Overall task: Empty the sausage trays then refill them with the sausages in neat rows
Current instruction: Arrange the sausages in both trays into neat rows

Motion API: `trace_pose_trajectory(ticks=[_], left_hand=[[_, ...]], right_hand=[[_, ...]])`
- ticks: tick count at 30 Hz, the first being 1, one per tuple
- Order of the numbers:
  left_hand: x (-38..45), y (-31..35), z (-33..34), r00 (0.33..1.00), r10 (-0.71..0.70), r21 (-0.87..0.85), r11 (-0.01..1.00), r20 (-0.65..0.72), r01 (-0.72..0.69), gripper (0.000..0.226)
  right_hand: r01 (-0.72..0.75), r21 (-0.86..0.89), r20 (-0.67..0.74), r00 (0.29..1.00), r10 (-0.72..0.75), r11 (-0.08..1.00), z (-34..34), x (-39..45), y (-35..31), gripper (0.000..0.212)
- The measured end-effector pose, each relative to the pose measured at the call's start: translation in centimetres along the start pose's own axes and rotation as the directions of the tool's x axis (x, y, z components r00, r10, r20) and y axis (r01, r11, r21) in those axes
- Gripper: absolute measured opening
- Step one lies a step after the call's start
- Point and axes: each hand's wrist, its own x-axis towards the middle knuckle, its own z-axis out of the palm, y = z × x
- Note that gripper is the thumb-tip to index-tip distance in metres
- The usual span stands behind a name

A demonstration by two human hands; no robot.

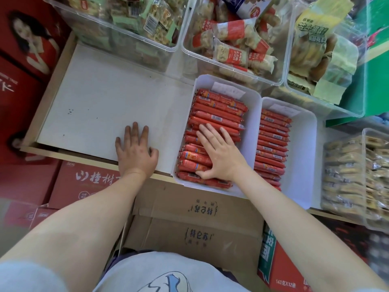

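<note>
Under the right hand point(219, 157), whose flat, spread fingers press down with no grip, red sausages point(216, 114) lie stacked in rows in a white tray point(250, 131). Left of it, the left hand point(134, 151) rests open on the white shelf point(101, 106). Right of it sits a second tray point(303, 157) of sausages; beyond are clear bins point(231, 66) of snacks.

Free room: bare white shelf board point(101, 106), open from its wooden left rim to the near edge; only the left hand point(134, 152) lies flat on it.
Obstacles, far side: clear bins of snack packets point(117, 24) overhang the board's rear.
Obstacles, right: left sausage tray point(251, 131), filled with red sausages point(219, 110) and covered by the right hand point(219, 152); right sausage tray point(305, 157) touches it, leaving no gap.
Below the front edge: stacked cartons point(189, 224).
</note>
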Motion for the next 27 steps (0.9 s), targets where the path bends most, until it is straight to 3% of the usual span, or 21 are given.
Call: trace_pose_trajectory(ticks=[2,5,8,14,17,21,27], left_hand=[[0.0,-0.1,0.0,1.0,0.0,0.003,1.0,0.002,0.0,0.069],[0.0,0.0,0.0,1.0,-0.003,0.0,1.0,0.001,0.003,0.069],[0.0,0.0,-0.1,1.0,-0.004,0.012,1.0,0.004,0.004,0.069],[0.0,0.1,-0.3,1.0,-0.001,0.02,1.0,0.012,0.0,0.07],[0.0,0.0,-0.2,1.0,0.003,0.017,1.0,0.016,-0.004,0.07],[0.1,0.0,-0.1,1.0,0.003,0.014,1.0,0.022,-0.003,0.071],[0.1,0.0,-0.2,0.999,-0.003,0.018,1.0,0.033,0.002,0.071]], right_hand=[[0.009,-0.075,-0.064,0.998,-0.013,0.997,0.0,0.0,0.0,0.107],[-0.05,-0.152,-0.241,0.971,0.012,0.987,1.8,-1.5,-1.0,0.079],[-0.157,-0.112,-0.344,0.932,0.11,0.981,2.7,-2.1,-0.8,0.063],[-0.317,0.027,-0.245,0.917,0.314,0.948,1.6,0.6,-0.1,0.062],[-0.312,0.043,-0.177,0.933,0.315,0.949,2.1,0.6,-1.7,0.072],[-0.326,-0.008,-0.207,0.926,0.317,0.945,2.1,-0.2,-1.6,0.069],[-0.391,0.14,-0.145,0.901,0.409,0.91,1.5,2.7,0.2,0.077]])
